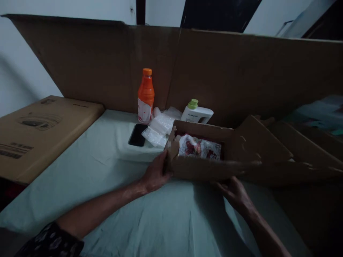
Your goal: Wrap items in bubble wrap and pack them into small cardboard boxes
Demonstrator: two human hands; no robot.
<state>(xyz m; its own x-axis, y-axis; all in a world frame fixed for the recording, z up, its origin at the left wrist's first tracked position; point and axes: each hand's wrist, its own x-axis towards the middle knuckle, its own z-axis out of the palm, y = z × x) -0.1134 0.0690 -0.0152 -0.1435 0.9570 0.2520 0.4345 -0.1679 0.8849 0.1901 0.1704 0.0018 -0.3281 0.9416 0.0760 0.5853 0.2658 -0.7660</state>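
An open cardboard box [203, 169] is held a little toward the right of the pale green sheet. Inside it lies a packet [199, 148] with a white, red and grey print. My left hand [157, 173] grips the box's left front corner, its fingers closed on the cardboard. My right hand [235, 192] is at the lower front edge toward the right, with its fingertips hidden under the box. Just behind the box are crumpled bubble wrap [162, 125] and a white bottle with a green cap [197, 113].
An orange bottle [146, 96] and a black phone [137, 135] are at the back of the sheet [107, 153]. A tall cardboard panel [112, 64] stands behind. At left lies a flat, closed carton [45, 128]; further open cardboard boxes [302, 142] crowd the right side.
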